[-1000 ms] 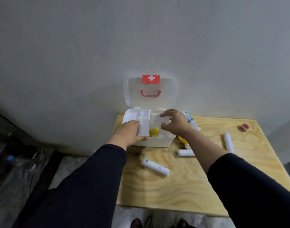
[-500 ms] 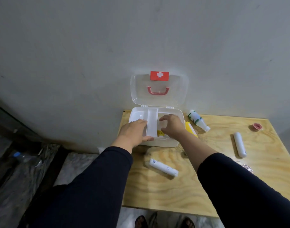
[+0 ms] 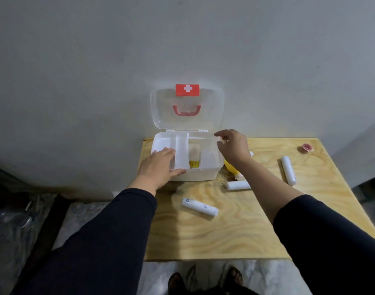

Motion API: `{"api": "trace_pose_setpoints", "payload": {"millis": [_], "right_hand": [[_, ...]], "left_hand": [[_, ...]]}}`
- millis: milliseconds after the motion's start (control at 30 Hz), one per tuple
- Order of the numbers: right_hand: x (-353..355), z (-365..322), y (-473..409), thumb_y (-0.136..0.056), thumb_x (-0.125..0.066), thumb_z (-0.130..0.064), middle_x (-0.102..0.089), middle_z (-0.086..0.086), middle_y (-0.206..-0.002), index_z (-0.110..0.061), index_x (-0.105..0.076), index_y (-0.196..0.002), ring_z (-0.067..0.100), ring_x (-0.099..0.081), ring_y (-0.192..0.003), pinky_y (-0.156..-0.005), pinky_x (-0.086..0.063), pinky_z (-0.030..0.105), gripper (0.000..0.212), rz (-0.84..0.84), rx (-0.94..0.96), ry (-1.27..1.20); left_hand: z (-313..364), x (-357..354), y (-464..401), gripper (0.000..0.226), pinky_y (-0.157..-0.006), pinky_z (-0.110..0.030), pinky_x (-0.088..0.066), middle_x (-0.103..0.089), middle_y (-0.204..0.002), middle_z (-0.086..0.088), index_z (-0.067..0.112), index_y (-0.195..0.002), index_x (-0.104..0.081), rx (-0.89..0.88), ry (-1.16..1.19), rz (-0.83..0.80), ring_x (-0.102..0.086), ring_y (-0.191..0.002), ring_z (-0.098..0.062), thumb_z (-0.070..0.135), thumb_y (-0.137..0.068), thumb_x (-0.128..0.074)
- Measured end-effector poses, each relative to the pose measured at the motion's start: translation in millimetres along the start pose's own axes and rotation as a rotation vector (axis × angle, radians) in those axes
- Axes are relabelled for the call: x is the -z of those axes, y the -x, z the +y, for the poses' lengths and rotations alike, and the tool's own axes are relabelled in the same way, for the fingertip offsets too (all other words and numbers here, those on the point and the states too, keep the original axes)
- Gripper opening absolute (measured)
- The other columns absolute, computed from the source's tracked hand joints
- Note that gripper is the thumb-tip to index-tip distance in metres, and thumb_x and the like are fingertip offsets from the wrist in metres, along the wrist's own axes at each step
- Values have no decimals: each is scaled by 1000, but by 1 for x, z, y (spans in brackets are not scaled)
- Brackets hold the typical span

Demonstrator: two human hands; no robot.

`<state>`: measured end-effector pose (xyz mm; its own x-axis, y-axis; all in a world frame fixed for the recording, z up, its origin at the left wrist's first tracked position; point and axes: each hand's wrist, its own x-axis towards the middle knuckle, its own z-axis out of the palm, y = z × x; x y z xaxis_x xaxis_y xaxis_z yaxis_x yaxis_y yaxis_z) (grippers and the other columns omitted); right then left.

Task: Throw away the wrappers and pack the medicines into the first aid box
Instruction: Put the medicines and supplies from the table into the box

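The first aid box (image 3: 195, 174) is sitting open on the wooden table (image 3: 225, 231). The left hand (image 3: 159, 167) is resting flat on its front left corner. The right hand (image 3: 233, 145) is hovering empty above its right edge, fingers loosely spread.

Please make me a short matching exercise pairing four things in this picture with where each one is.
Things:
1. left hand
2. pink cap
3. yellow-labelled bottle
4. red handle

Places:
A. far right corner of the table
B. inside the box
C. on the raised lid
D. resting on the box's front left edge

Pairs: 1-D, 2-A, 3-B, 4-C
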<state>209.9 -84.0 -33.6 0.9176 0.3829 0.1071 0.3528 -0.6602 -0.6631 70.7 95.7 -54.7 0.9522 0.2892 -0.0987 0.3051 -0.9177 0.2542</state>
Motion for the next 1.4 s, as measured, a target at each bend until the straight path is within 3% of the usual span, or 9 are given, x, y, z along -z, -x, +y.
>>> {"api": "trace_pose_setpoints", "payload": {"millis": [100, 233, 367, 500, 633, 833, 1100, 1267, 1400], "right_hand": [[13, 19, 7, -83, -57, -5, -66, 12, -115, -13, -66, -112, 25, -61, -105, -86, -42, 23, 32, 63, -114, -5], [7, 47, 27, -84, -63, -16, -65, 14, -120, -11, -59, -121, 29, -62, -106, -85, -46, 28, 38, 19, -315, 7], [-11, 63, 43, -80, -67, -22, -67, 12, -114, -14, -54, -122, 31, -61, -104, -74, -44, 31, 44, -13, -405, 118], [-23, 66, 45, -79, -60, -7, -66, 17, -103, -14, -51, -116, 36, -61, -96, -66, -41, 31, 38, -7, -436, 175], [-20, 68, 45, -79, -53, -4, -66, 17, -104, -16, -52, -117, 36, -61, -97, -72, -46, 34, 40, 52, -464, 143], [2, 54, 33, -84, -54, -9, -70, 16, -99, -12, -64, -108, 32, -61, -90, -70, -44, 30, 26, 229, -313, 42], [39, 21, 13, -85, -57, -7, -69, 12, -113, -8, -65, -115, 27, -62, -103, -86, -48, 32, 32, 209, -91, 76], [70, -16, -7, -83, -58, -10, -70, 10, -113, -9, -67, -113, 25, -63, -102, -90, -51, 34, 31, 218, 47, 103], [78, -44, -21, -83, -60, -9, -71, 10, -112, -9, -68, -113, 20, -65, -97, -87, -52, 27, 31, 204, 109, 69]], "left_hand": [[1, -2, 4, 79, -106, -39, -37, -38, -151, 1, 21, -146, -32, -12, -7, 27, -37, -136, -26, 66, -83, -50], [1, -2, 4, 81, -110, -40, -32, -31, -155, 2, 22, -148, -28, -1, -12, 29, -31, -141, -26, 67, -83, -49], [1, -4, 5, 84, -113, -37, -27, -27, -157, 3, 23, -149, -25, 8, 0, 23, -24, -145, -24, 68, -83, -48], [0, -6, 6, 84, -116, -35, -21, -23, -159, 4, 22, -150, -24, 6, 13, 17, -21, -145, -24, 68, -83, -47], [-2, -8, 6, 83, -116, -32, -17, -23, -159, 4, 20, -150, -24, -23, -13, 44, -19, -146, -19, 67, -85, -45], [-1, -11, 6, 81, -117, -30, -12, -20, -159, 4, 20, -151, -22, -26, -50, 41, -16, -147, -16, 68, -87, -34], [2, -5, 8, 79, -117, -34, -17, -19, -159, 6, 22, -152, -21, 11, -21, 14, -16, -147, -18, 67, -88, -33], [3, -3, 7, 79, -116, -37, -21, -21, -159, 6, 22, -151, -23, 18, -13, -17, -19, -146, -22, 68, -87, -35], [6, 2, 2, 78, -114, -42, -26, -14, -161, 5, 22, -152, -15, 57, -56, -127, -18, -146, -31, 66, -90, -32]]}}
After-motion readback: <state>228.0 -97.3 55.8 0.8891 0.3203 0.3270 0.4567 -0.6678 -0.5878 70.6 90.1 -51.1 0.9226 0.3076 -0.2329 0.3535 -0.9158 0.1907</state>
